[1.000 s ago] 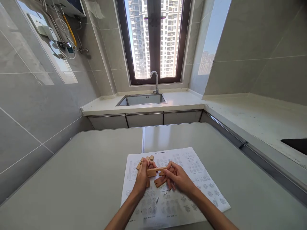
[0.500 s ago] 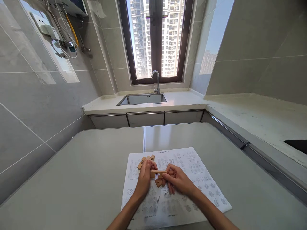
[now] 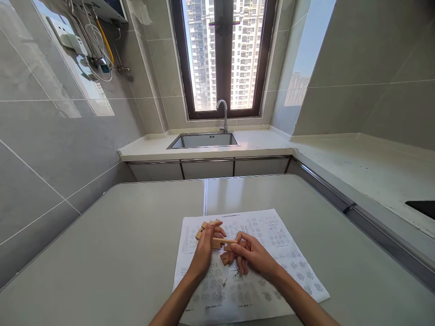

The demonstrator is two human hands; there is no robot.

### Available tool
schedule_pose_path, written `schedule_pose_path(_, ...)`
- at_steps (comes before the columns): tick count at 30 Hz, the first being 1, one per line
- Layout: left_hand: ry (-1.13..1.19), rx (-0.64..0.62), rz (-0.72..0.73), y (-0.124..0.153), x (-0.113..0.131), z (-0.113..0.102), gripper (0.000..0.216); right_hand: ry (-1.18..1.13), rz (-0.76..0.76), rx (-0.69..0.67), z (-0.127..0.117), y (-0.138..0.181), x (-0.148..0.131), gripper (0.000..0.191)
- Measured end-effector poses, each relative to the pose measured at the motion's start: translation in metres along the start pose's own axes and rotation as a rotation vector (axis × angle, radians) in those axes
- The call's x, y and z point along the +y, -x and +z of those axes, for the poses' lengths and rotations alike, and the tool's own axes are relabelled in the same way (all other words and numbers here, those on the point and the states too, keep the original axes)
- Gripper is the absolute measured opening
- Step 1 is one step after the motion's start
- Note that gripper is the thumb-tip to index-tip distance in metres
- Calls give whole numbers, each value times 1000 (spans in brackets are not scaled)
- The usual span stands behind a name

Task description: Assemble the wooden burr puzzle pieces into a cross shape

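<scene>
My right hand point(image 3: 253, 253) pinches the right end of a light-brown notched wooden puzzle piece point(image 3: 217, 243). A second wooden block point(image 3: 224, 258) shows below, against the curled lower fingers of that hand. My left hand point(image 3: 204, 249) is closed around the left side, against the notched piece's other end, with its upper fingers partly raised. More notched wooden pieces point(image 3: 200, 233) show just beyond my left hand, partly hidden by it; whether it grips them too is unclear. Under both hands lies a printed sheet point(image 3: 251, 294) with rows of small diagrams.
The sheet lies on a pale table point(image 3: 136, 253) with a seam down its far half. Past the table, a white counter point(image 3: 265, 140) carries a sink point(image 3: 204, 141) and a faucet point(image 3: 224, 115) below a window. Another counter point(image 3: 380, 158) runs along the right.
The fingers of my left hand have lifted and stretched a little over the wooden pieces. My right hand keeps its pinch. The whole view has shifted slightly.
</scene>
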State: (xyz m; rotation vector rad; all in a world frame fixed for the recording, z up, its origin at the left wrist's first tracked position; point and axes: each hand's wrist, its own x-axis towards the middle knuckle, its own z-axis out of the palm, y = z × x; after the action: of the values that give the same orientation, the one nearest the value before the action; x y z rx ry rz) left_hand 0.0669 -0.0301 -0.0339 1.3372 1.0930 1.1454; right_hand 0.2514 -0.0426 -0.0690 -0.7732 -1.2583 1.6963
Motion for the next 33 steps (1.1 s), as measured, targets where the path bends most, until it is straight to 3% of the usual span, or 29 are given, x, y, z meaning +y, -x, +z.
schedule_pose_path(5,-38,66,37,3,5,-1,60,-133,-7,132,-6,-1,-6,45)
schedule_pose_path(11,-110,-39,103,3,4,0,62,-242,39,124,-10,-1,-8,45)
schedule_pose_path(19,-70,-57,88,4,3,-1,61,-51,14,76,-6,2,-12,45)
schedule_pose_path(33,40,-43,59,2,-5,1,65,29,-8,61,-5,2,-10,47)
